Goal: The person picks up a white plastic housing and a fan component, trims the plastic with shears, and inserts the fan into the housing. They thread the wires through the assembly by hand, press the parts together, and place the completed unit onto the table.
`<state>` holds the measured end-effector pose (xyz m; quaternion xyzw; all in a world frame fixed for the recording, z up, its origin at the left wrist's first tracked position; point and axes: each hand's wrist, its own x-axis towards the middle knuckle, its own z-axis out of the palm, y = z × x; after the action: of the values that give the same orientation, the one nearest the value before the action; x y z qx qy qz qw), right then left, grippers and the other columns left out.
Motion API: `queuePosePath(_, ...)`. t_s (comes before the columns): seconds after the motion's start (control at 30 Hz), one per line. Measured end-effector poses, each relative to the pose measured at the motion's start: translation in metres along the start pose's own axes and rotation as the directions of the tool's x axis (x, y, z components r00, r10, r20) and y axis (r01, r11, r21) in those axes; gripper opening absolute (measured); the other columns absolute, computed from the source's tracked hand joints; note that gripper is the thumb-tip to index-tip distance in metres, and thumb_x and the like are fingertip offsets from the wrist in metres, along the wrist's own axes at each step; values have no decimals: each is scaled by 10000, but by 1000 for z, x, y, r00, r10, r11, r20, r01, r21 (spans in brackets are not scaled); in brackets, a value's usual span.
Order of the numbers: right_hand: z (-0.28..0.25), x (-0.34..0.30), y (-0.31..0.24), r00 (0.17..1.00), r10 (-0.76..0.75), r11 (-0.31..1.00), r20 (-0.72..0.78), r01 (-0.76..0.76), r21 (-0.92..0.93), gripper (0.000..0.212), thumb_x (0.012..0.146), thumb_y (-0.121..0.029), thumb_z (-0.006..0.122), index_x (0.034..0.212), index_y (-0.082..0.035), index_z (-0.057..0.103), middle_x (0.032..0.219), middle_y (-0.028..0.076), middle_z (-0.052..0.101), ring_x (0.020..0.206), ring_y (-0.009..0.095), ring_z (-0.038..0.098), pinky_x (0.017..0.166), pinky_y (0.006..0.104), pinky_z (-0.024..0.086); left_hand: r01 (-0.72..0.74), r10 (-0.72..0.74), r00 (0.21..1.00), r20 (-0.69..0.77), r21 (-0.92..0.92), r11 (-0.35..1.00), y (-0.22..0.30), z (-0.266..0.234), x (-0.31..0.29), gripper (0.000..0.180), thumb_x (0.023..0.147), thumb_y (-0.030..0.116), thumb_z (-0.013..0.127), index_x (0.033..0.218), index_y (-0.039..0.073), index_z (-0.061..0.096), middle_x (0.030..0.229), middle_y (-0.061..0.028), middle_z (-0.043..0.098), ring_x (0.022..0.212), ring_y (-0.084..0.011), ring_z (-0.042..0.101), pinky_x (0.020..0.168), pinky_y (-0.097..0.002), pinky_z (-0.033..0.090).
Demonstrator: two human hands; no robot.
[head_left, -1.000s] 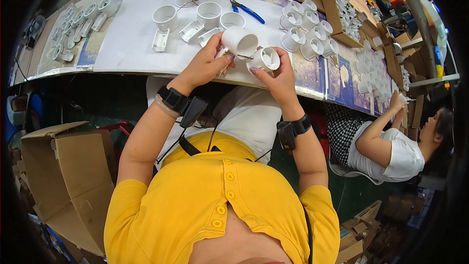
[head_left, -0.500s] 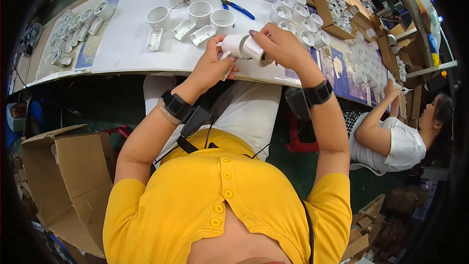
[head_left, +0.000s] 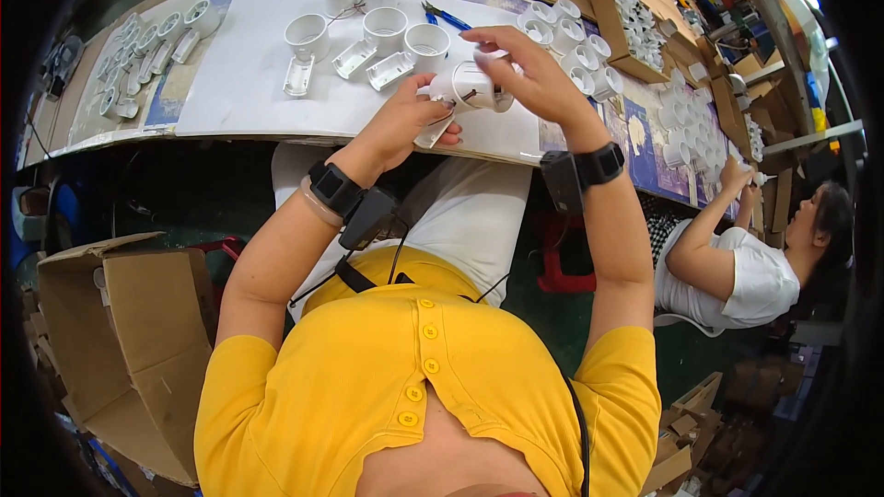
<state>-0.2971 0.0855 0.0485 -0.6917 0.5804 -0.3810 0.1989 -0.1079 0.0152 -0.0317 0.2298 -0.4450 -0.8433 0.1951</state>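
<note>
While your L hand (head_left: 412, 120) has its fingers clamped on the white plastic housing (head_left: 458, 83), upper ctr of the frame, your R hand (head_left: 536, 78) bends over that pc's right end; can't tell if those fingers grip. Blue-handled pliers (head_left: 449, 17) lie just above, w/ white cups (head_left: 307, 34) to their left on the white sheet (head_left: 230, 64).

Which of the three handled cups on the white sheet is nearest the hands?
The rightmost cup, closest to both left hand and right hand; the middle cup and left cup stand farther away.
</note>
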Motion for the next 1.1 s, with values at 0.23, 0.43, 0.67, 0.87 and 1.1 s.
queuePosePath(0.23, 6, -17, 10, 969, -215, 953, 122, 236, -192, 596, 787, -141, 698, 1341, -92, 482, 1296, 121, 514, 1156, 264, 530, 968, 353, 431, 35, -32, 998, -60, 48, 998, 2, -2, 3, 499, 913, 106, 559, 1350, 8, 338, 1068, -129, 564, 916, -208, 637, 765, -339, 567)
queuePosePath(0.43, 2, -12, 8, 982, -61, 979, 179, 94, -182, 557, 798, -128, 678, 1323, -88, 497, 1255, 125, 529, 1142, 269, 539, 961, 342, 438, -195, 295, 955, -42, 660, 725, -12, -19, 12, 417, 869, 150, 609, 1237, 7, 477, 1025, -117, 578, 916, -206, 609, 806, -337, 502)
queuePosePath(0.67, 8, -5, -3, 982, -49, 950, 182, 102, -296, 466, 817, -151, 665, 1262, -85, 542, 1221, 123, 544, 1092, 282, 562, 923, 341, 462, -373, 748, 620, 238, 928, 14, -5, 2, -13, 339, 752, 157, 689, 1054, 42, 586, 954, -117, 597, 885, -301, 561, 768, -382, 472)
queuePosePath(0.87, 14, -6, 3, 984, -122, 935, 129, 157, -317, 459, 816, -163, 675, 1253, -99, 551, 1225, 122, 548, 1090, 281, 565, 919, 341, 465, -323, 760, 600, 249, 945, -54, -12, 5, -7, 171, 719, 150, 710, 846, 89, 612, 839, -68, 569, 828, -271, 537, 703, -377, 462)
queuePosePath(1.1, 11, -5, 1, 972, -166, 921, 166, 213, -327, 451, 842, -182, 676, 1270, -113, 554, 1247, 123, 538, 1103, 281, 558, 896, 334, 480, -282, 785, 578, 222, 957, -63, -15, 5, -1, 107, 706, 139, 707, 764, 108, 623, 799, -45, 560, 801, -258, 538, 671, -362, 470)
